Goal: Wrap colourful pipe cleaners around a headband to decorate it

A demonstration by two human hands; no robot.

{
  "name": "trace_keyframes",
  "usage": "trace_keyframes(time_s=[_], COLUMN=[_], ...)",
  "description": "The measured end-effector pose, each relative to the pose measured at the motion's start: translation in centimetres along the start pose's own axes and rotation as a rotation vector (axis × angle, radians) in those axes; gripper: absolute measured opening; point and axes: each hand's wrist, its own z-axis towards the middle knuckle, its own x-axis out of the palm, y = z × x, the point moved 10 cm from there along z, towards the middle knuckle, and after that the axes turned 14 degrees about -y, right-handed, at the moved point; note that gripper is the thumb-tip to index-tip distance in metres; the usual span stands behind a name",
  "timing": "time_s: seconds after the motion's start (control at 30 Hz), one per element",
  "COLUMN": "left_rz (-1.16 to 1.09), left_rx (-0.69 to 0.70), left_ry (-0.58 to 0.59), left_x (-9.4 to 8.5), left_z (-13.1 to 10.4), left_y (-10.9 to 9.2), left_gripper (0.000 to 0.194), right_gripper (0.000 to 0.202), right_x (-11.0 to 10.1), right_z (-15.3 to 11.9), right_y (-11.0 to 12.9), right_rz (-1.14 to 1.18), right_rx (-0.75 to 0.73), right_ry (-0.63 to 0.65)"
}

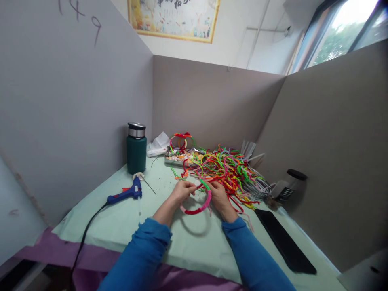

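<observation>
A ring wrapped in pink, red and green fuzzy stems (197, 211) is held up over the table between my two hands. My left hand (182, 190) pinches a red pipe cleaner at the ring's upper left. On the ring's upper right, by the green section, my right hand (217, 194) has its fingers closed around the ring. Just beyond my hands lies a large tangled pile of colorful pipe cleaners (233, 167). Behind my left hand a metal tray (178, 162) holds small pieces, with finished-looking colored rings (182, 141) at its back.
On the left stand a green bottle (136, 151) and a blue glue gun (127, 194) with a black cord. A black flat object (285, 241) lies at the right, near a dark-lidded jar (289, 188). Grey partitions (212, 101) surround the table.
</observation>
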Motion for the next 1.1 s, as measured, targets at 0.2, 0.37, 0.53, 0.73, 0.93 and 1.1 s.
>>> trace_keyframes(time_s=[0.2, 0.37, 0.53, 0.73, 0.93, 1.1], left_rz=[-0.037, -0.01, 0.049, 0.162, 0.272, 0.32], left_rx=[0.01, 0.048, 0.078, 0.187, 0.307, 0.307], left_ry=[0.19, 0.325, 0.339, 0.159, 0.098, 0.021], left_x=[1.6, 2.8, 2.9, 1.7, 1.1, 0.4], left_z=[-1.1, -2.4, -2.8, -1.3, -1.3, -0.7], left_y=[-0.4, -1.1, -1.3, -1.5, -2.6, -2.4], left_gripper=[0.03, 0.03, 0.031, 0.03, 0.023, 0.024], right_gripper=[0.026, 0.029, 0.028, 0.025, 0.023, 0.031], right_x=[0.9, 2.3, 2.7, 2.2, 2.1, 2.1], right_z=[-0.3, -1.4, -1.8, -1.4, -1.4, -1.3], right_y=[-1.5, -2.1, -2.1, -3.1, -3.0, -2.6], right_rz=[0.148, 0.19, 0.269, 0.215, 0.216, 0.147], right_rx=[0.158, 0.284, 0.344, 0.395, 0.403, 0.344], right_ry=[0.075, 0.197, 0.207, 0.188, 0.229, 0.217])
